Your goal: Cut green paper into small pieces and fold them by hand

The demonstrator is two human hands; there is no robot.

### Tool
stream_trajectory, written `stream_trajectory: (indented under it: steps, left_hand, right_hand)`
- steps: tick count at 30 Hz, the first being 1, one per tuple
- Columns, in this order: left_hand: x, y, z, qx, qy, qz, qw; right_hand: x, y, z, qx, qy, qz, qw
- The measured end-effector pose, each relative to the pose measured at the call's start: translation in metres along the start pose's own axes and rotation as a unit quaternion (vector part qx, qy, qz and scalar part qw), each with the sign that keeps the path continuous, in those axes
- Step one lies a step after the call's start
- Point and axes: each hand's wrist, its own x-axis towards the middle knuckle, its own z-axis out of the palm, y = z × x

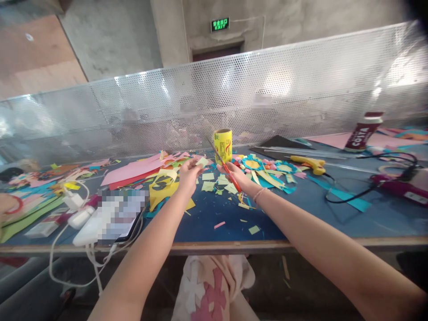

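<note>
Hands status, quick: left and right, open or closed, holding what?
Left hand: closed, fingers pinching a small pale green paper piece.
Right hand: closed on a slim red-handled tool; exact type unclear.

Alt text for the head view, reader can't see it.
A person's left hand pinches a small pale-green paper piece and the right hand holds a thin red-handled tool above a blue table. Paper scraps lie around; a yellow cylinder stands just behind, a perforated screen beyond.

Device screen (127, 216) pixelated, unreadable
</note>
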Motion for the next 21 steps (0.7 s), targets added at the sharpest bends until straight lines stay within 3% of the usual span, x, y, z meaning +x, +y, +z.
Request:
stream_trajectory:
  steps: [6, 15, 21]
  left_hand:
    - [0.0001, -0.0008, -0.0002, -0.001, 0.003, 0.002, 1.000]
    - [0.0022, 0.0024, -0.0015, 0.034, 0.054, 0.049, 0.997]
    - [0.0031, 0.0019, -0.0048, 0.067, 0.054, 0.070, 0.994]
  right_hand:
    - [0.0023, 0.0033, 0.0027, 0.016, -0.019, 0.030, 0.999]
    - [0.0040, 0.0074, 0.0000, -0.039, -0.026, 0.016, 0.999]
    - [0.0033, 0.0072, 0.0012, -0.084, -0.029, 0.011, 0.996]
